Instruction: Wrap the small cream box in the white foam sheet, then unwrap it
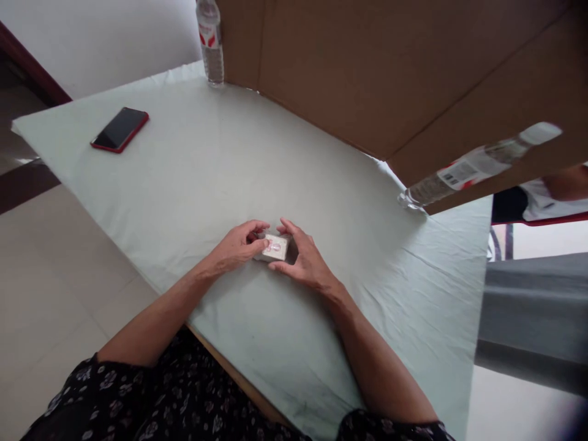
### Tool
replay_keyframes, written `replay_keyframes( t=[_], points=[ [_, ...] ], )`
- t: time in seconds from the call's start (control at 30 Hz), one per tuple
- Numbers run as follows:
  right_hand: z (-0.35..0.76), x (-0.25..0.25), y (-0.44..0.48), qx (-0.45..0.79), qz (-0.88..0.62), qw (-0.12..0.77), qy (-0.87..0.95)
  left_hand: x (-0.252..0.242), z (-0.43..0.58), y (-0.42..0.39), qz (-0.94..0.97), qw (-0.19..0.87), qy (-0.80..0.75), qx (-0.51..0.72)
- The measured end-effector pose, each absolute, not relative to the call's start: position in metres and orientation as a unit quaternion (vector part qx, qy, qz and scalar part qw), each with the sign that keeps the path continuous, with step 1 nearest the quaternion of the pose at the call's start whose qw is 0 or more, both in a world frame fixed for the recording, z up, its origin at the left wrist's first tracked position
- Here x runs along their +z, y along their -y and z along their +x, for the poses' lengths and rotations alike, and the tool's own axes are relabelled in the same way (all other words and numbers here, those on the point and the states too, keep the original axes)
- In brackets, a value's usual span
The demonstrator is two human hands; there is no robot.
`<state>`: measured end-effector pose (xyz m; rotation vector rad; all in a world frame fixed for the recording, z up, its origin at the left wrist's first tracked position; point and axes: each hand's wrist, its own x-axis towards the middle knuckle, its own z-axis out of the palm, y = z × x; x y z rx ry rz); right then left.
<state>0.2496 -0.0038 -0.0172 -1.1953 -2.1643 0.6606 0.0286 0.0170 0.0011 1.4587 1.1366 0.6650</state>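
Observation:
A small whitish box (pixel 276 247) with a pinkish mark on its top lies low over the tablecloth, between my two hands. Clear plastic seems to edge it; what kind of box it is I cannot make out. My left hand (pixel 243 244) grips its left end, the thumb on top and the fingers curled at the far side, partly hidden. Around the right end curves my right hand (pixel 305 257), its thumb by the near corner and its fingers by the far corner. A gap shows between that palm and the box.
A pale green cloth (pixel 220 159) covers the table. At the far left lies a phone (pixel 120 130) in a red case. Upright brown cardboard (pixel 331 67) borders the back, with a water bottle (pixel 212 46) at its left and another bottle (pixel 473 168) at right. Part of a person (pixel 558 193) shows beyond.

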Motion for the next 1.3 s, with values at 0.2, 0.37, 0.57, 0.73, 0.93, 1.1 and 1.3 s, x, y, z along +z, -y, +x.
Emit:
replay_keyframes(
  t=[0.2, 0.37, 0.57, 0.73, 0.93, 1.1, 1.3],
  points=[
    [0.241, -0.022, 0.014, 0.193, -0.450, 0.337, 0.804, -0.005, 0.032, -0.014, 0.642, 0.481, -0.485, 0.349],
    [0.244, -0.028, 0.015, 0.194, -0.460, 0.344, 0.795, -0.008, 0.033, -0.014, 0.683, 0.390, -0.488, 0.380],
    [0.246, -0.033, 0.015, 0.210, -0.455, 0.358, 0.788, -0.009, 0.032, -0.015, 0.666, 0.485, -0.440, 0.357],
    [0.243, -0.035, 0.018, 0.200, -0.476, 0.350, 0.782, -0.011, 0.035, -0.018, 0.636, 0.552, -0.401, 0.361],
    [0.243, -0.037, 0.017, 0.201, -0.473, 0.348, 0.784, -0.012, 0.033, -0.018, 0.613, 0.545, -0.419, 0.391],
    [0.247, -0.035, 0.016, 0.190, -0.457, 0.332, 0.803, -0.011, 0.023, -0.019, 0.619, 0.466, -0.467, 0.426],
    [0.246, -0.036, 0.015, 0.221, -0.457, 0.342, 0.791, -0.020, 0.024, -0.020, 0.724, 0.299, -0.491, 0.381]
  ],
)
